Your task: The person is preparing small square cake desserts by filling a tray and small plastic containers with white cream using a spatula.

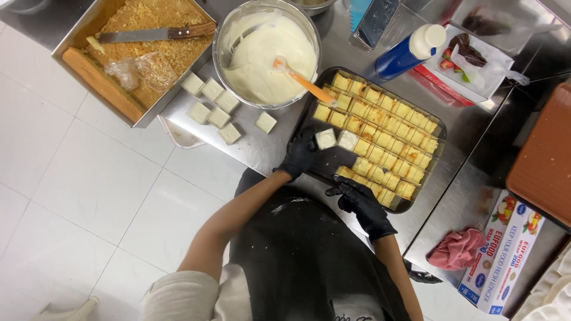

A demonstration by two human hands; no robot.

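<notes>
From the head camera, looking straight down, the left hand (302, 153) in a black glove held a white-coated cake square (325, 138), its fingers closed around the square's near side, over the bare patch of the black tray (315, 119). A second white square (347, 139) sat just beside it in the tray. The right hand (360, 202), also gloved, rested on the near edge of the tray with its fingers curled; I could not tell if it gripped anything. To do this step well, I think the square should go down flat and snug against its neighbour, with soft fingers so the coating stays smooth. Yellow cake cubes (386, 134) filled most of the tray in rows. Left of the tray, more white squares (215, 107) lay on the steel table (262, 148). Just behind the tray stood a bowl of white cream (267, 53) with an orange spatula (303, 83). Far left of the tray sat a pan of crumbs (143, 35) with a knife (154, 34). The floor (77, 178) had white tiles.
</notes>
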